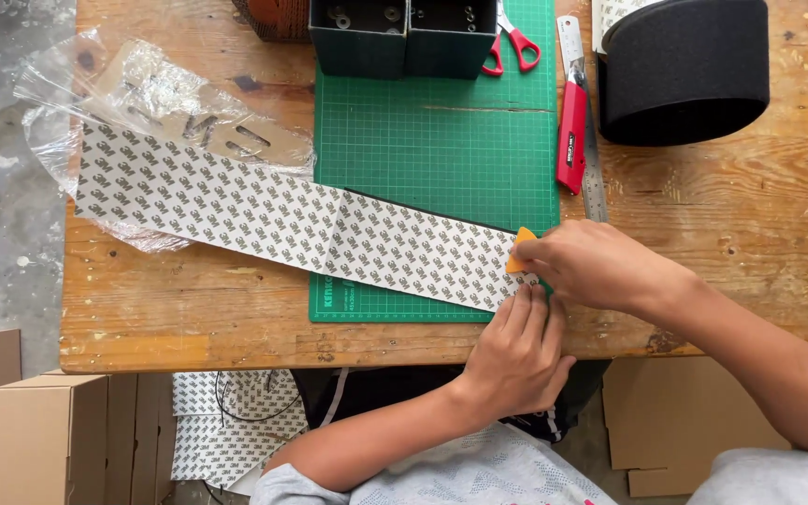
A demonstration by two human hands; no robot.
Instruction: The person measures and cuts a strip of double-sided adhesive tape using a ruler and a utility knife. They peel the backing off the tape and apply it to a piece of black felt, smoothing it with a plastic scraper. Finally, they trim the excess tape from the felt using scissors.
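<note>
A long strip of patterned white backing paper (264,210) lies slantwise across the green cutting mat (441,131) and the wooden table (189,309). My right hand (600,266) grips a small orange tool (520,249) at the strip's right end. Just below it, my left hand (516,351) presses its fingertips on that same end of the strip, near the table's front edge.
A red utility knife (570,126) and steel ruler (584,112) lie right of the mat. Red-handled scissors (512,42), two dark bins (404,37), a black foam roll (685,70), clear plastic wrap (133,89). Cardboard boxes (39,435) stand on the floor.
</note>
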